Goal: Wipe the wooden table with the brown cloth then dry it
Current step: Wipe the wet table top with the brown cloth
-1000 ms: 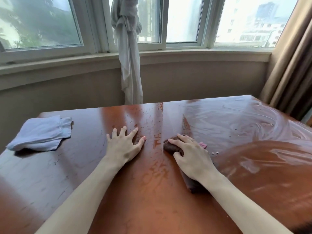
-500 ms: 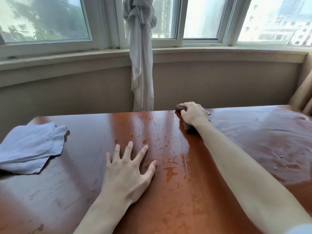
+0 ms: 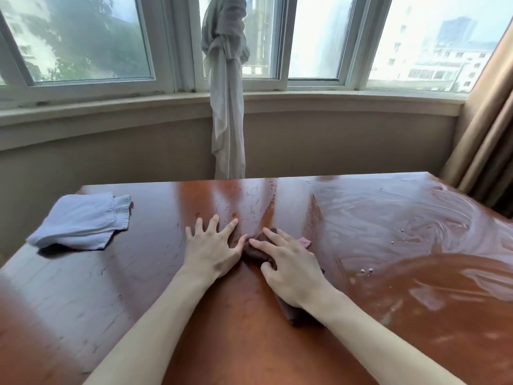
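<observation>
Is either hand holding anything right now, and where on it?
The right hand lies on top of the bunched brown cloth, thumb curled at its near edge. The left hand rests flat on the wooden table, holding nothing.

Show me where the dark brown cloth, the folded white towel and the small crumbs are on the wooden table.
dark brown cloth (image 3: 256,250), head view, bunched front end by the fingertips.
folded white towel (image 3: 80,222), head view, middle of its top fold.
small crumbs (image 3: 366,270), head view, cluster on the wet right side.
</observation>
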